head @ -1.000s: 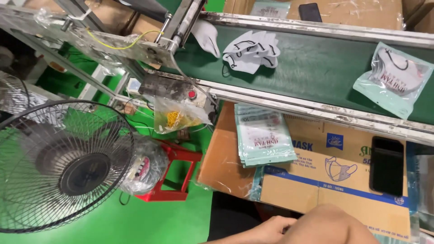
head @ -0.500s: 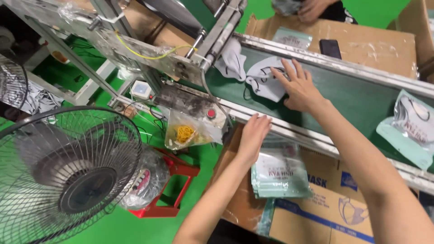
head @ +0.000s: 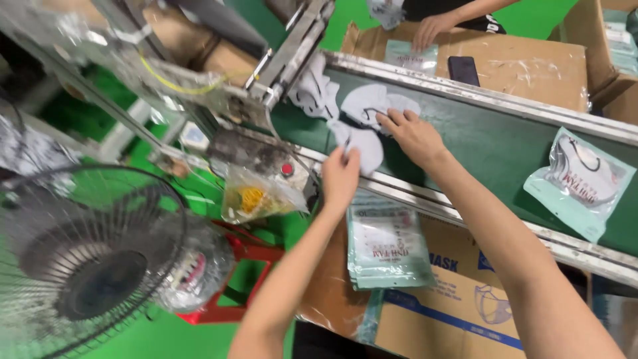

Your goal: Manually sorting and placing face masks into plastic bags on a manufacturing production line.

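Left hand (head: 340, 178), half a second ago flat on the bag stack (head: 387, 244), now raised to the belt edge, pinching a white mask (head: 364, 145) at frame centre. Right hand (head: 413, 135) just beside it, fingers spread on another white mask (head: 373, 101), gripping nothing. Sealed mask bag (head: 579, 183) far right on the green conveyor belt (head: 492, 143).

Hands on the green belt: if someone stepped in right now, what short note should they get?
Left hand: grip on a white mask at the near edge of the belt.
Right hand: flat on another white mask further up the belt.
Done: one bagged mask lies on the belt to the right.
Left: both loose masks unbagged; empty pouches stacked on the box below.
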